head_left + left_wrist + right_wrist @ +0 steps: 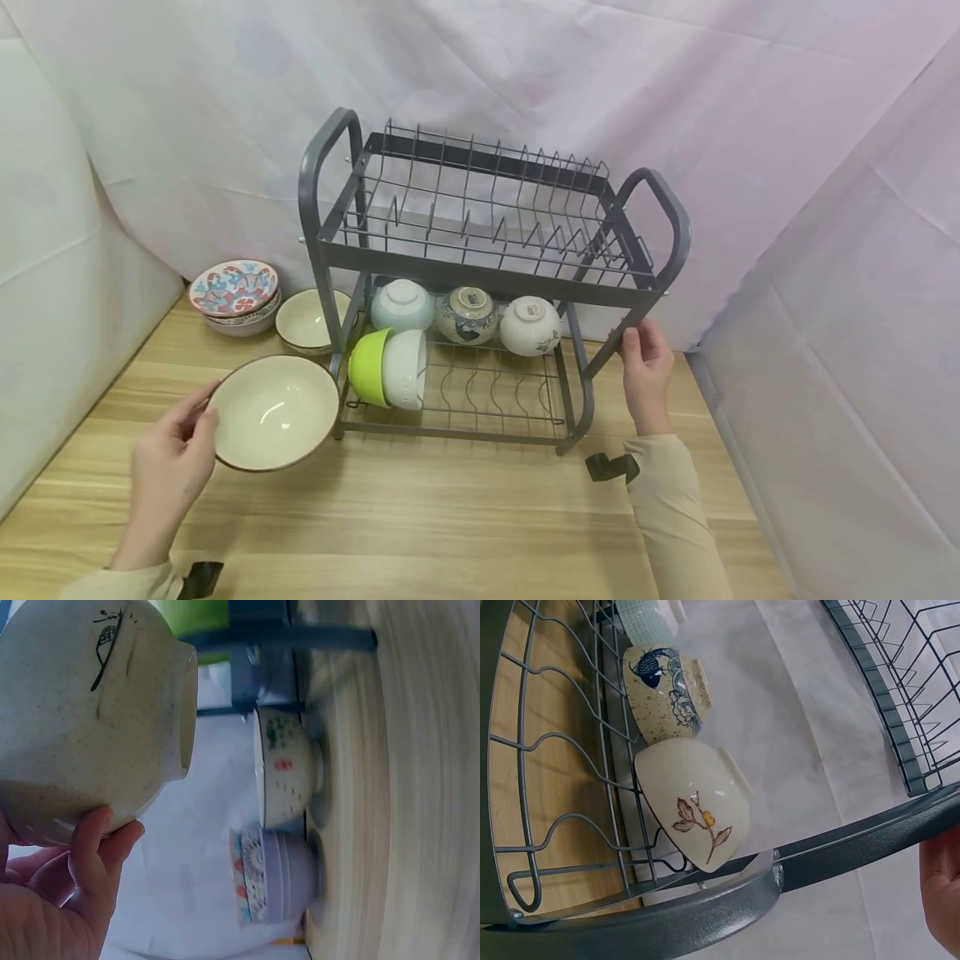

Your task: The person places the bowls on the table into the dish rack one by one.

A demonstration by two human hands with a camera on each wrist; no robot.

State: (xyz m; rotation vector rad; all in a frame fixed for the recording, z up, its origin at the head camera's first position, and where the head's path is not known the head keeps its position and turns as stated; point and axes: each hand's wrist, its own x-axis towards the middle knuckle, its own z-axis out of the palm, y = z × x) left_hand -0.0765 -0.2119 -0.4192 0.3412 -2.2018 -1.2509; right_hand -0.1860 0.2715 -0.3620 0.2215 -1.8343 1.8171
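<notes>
My left hand point(172, 458) pinches the rim of a cream bowl point(277, 412) with a brown edge, lifted left of the grey two-tier dish rack point(487, 272). Seen from the left wrist, dark brushwork marks the bowl's speckled outside. My right hand point(647, 375) grips the rack's right leg, its fingers partly hidden behind it. On the lower tier, a light blue bowl point(402, 307), a fish-patterned bowl point(467, 321) and a white flowered bowl point(694, 799) lie bottom up along the back. A lime green bowl point(367, 371) and a white bowl point(405, 371) stand on edge at the front left.
Left of the rack, a second cream bowl point(303, 321) stands on the wooden table point(450, 517), partly behind the rack's leg. Beside it is a stack of patterned bowls point(234, 289). White cloth point(187, 108) hangs behind and at both sides.
</notes>
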